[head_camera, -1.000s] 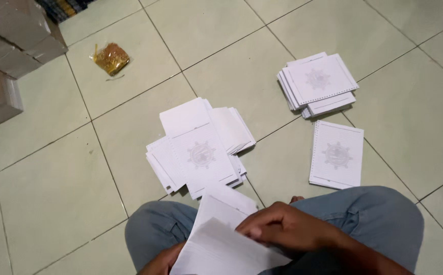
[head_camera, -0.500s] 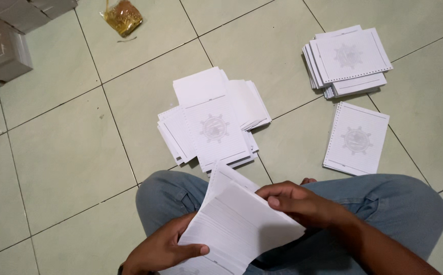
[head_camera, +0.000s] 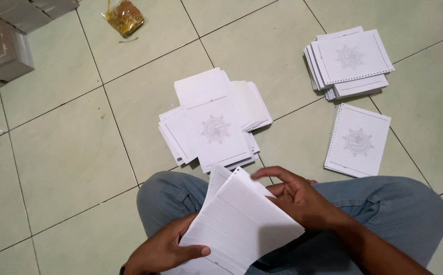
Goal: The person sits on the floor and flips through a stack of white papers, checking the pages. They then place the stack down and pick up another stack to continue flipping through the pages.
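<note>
The sheaf of lined sheets [head_camera: 239,224] is lying flatter across the lap than a moment ago. The left hand [head_camera: 163,249] is gripping its near edge, thumb on top; the right hand [head_camera: 295,196] is resting open-fingered on its right side, thumbing sheets. Beyond the knees, a fanned pile [head_camera: 214,125] is lying on the tiled floor [head_camera: 63,153], two more stacks far right.

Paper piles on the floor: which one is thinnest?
The small pile at right, nearest the person's knee; the middle heap and far-right stack are thicker.

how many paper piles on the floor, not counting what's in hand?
3: a messy pile in front of the knees, a neater pile at upper right, and a thin stack just below that one.
</note>
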